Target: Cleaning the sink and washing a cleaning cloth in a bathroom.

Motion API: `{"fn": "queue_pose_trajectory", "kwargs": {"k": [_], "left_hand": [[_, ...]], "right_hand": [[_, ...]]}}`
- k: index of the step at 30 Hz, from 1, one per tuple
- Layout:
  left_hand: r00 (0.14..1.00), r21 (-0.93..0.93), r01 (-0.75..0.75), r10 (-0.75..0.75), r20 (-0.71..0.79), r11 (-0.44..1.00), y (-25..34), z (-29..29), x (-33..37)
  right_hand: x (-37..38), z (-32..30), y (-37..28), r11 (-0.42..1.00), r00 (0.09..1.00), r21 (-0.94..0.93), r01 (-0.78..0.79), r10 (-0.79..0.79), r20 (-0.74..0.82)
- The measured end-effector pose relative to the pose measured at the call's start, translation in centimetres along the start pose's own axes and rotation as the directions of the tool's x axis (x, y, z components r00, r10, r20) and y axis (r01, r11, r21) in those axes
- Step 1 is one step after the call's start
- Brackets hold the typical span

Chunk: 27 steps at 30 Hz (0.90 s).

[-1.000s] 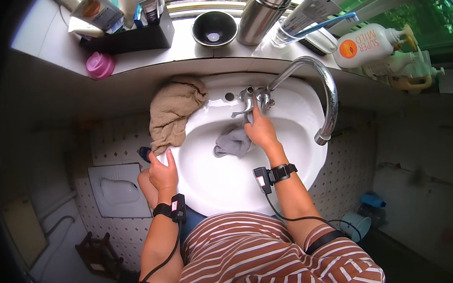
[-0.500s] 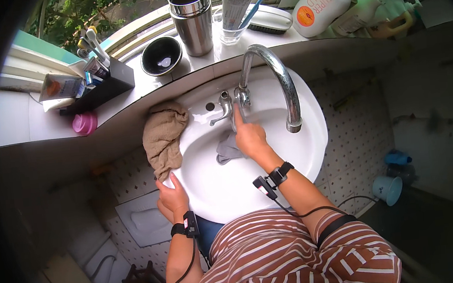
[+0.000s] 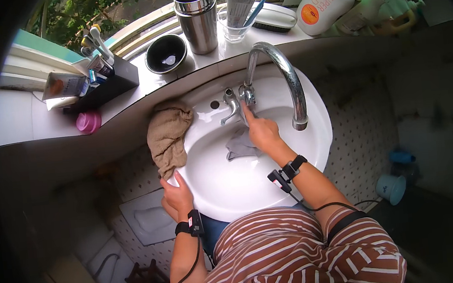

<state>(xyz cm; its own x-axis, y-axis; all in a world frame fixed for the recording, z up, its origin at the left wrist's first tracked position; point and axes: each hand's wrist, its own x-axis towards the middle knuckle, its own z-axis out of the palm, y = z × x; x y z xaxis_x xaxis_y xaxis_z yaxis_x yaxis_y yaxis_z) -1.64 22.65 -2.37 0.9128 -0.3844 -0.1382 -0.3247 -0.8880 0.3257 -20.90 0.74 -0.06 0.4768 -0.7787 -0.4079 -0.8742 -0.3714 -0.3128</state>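
Note:
My right hand (image 3: 263, 133) reaches over the white washbasin (image 3: 226, 199), its index finger stretched out against the base of the chrome gooseneck faucet (image 3: 293, 88). Its other fingers are mostly hidden by the hand. Beside that fingertip stands a small chrome tap (image 3: 230, 104) with a lever. Under my right hand, a wet grey cloth (image 3: 240, 145) lies in the bowl. At the basin's left edge my left hand (image 3: 178, 198) is closed on the rim, thumb on top. Just beyond the thumb, a crumpled brown cloth (image 3: 170, 133) drapes over the rim. No running water can be made out.
Along the windowsill stand a black toothbrush holder (image 3: 106, 85), a dark bowl (image 3: 166, 54), a steel tumbler (image 3: 197, 21), a glass cup (image 3: 235, 31), a brush (image 3: 274, 17) and a white pump bottle (image 3: 325, 5). A pink container (image 3: 88, 122) sits at the sill's left edge.
The whole view has shifted slightly, so everything sits a little further right. My right index finger stays at the faucet base, and my left hand still holds the rim.

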Motion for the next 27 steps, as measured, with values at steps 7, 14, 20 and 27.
{"fn": "queue_pose_trajectory", "kwargs": {"k": [7, 14, 20, 27], "left_hand": [[0.997, -0.049, -0.037, 0.034, -0.065, 0.998, -1.0, 0.7, 0.2], [0.998, -0.077, -0.03, 0.026, -0.055, 0.997, -0.6, 0.8, 0.3], [0.994, -0.087, -0.056, 0.047, -0.102, 0.995, -1.4, 1.1, 0.4], [0.996, -0.039, -0.042, 0.039, -0.076, 0.998, -1.4, 0.8, 0.5]], "right_hand": [[2.2, -0.2, -0.8, 1.0, 1.0, -0.008, -0.001, 0.001, -0.001], [0.2, -1.2, 3.4, 0.984, 0.999, -0.171, 0.041, -0.044, -0.013], [1.0, -2.9, 5.2, 0.992, 0.96, 0.075, -0.101, 0.117, -0.253], [4.1, -5.7, 6.9, 0.564, 0.995, 0.825, 0.043, 0.047, -0.085]]}}
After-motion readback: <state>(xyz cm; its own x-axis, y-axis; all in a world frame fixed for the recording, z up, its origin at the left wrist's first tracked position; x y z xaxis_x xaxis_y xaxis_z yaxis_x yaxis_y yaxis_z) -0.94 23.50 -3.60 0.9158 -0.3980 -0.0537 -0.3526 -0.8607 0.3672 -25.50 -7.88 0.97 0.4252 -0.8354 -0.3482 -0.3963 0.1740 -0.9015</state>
